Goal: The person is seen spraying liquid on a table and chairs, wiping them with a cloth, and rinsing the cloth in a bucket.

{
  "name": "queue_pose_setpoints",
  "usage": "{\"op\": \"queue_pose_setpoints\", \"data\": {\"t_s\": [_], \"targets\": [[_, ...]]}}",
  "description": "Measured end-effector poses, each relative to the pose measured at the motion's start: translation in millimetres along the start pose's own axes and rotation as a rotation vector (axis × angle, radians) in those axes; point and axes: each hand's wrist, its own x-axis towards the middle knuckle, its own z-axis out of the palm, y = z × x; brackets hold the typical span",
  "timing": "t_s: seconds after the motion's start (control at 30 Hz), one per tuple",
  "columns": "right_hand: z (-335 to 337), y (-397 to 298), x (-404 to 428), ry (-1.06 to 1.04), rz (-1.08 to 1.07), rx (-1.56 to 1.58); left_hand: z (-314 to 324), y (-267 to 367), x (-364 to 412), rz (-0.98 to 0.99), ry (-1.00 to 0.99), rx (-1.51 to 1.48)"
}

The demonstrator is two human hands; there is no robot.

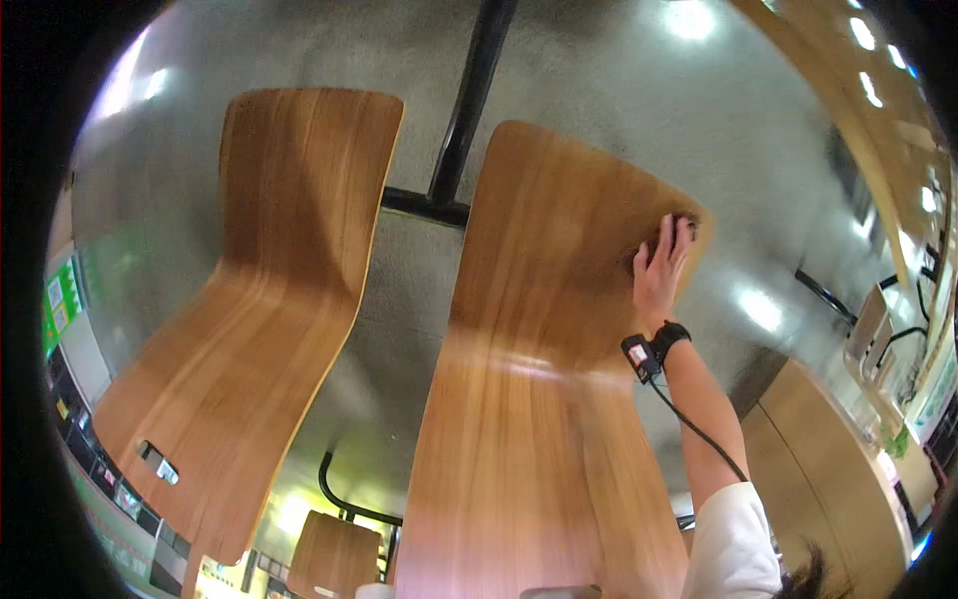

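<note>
My right hand point(662, 262) lies palm down near the far right corner of the seat of a bent-plywood chair point(554, 299), fingers slightly spread. Dark patches show under and beside the fingers; whether they are a cloth or shadow I cannot tell. A black strap with a small box-like device point(642, 358) is round the wrist, and a cable runs from it up the forearm. Out of view is my left hand. To the left stands a second wood-grain chair point(277, 299) with an oblong cut-out in its backrest.
Black metal bars point(449, 168) join between the chairs above a grey floor point(397, 299). Another wooden chair point(337, 554) is at the bottom, beyond a curved black tube point(352, 509). On the right are a wooden panel point(816, 464) and further seating point(872, 352).
</note>
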Motion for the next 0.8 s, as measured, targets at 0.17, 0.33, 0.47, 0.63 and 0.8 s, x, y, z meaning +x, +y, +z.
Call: {"op": "queue_pose_setpoints", "data": {"t_s": [0.17, 0.33, 0.47, 0.63, 0.8], "targets": [[37, -56, 87, 0.137, -0.055, 0.049, 39, 29, 34, -0.011, -0.002, 0.013], [74, -157, 82, -0.083, -0.401, 0.236, 49, 40, 54, -0.008, -0.010, 0.027], [70, -126, 53, -0.269, -0.635, 0.186, 46, 35, 53, -0.027, -0.004, 0.032], [10, -15, 42, -0.012, -0.102, -0.024, 44, 39, 48, -0.026, 0.011, 0.016], [44, -18, 100, 0.092, -0.096, -0.044, 48, 35, 47, -0.018, 0.013, 0.009]]}}
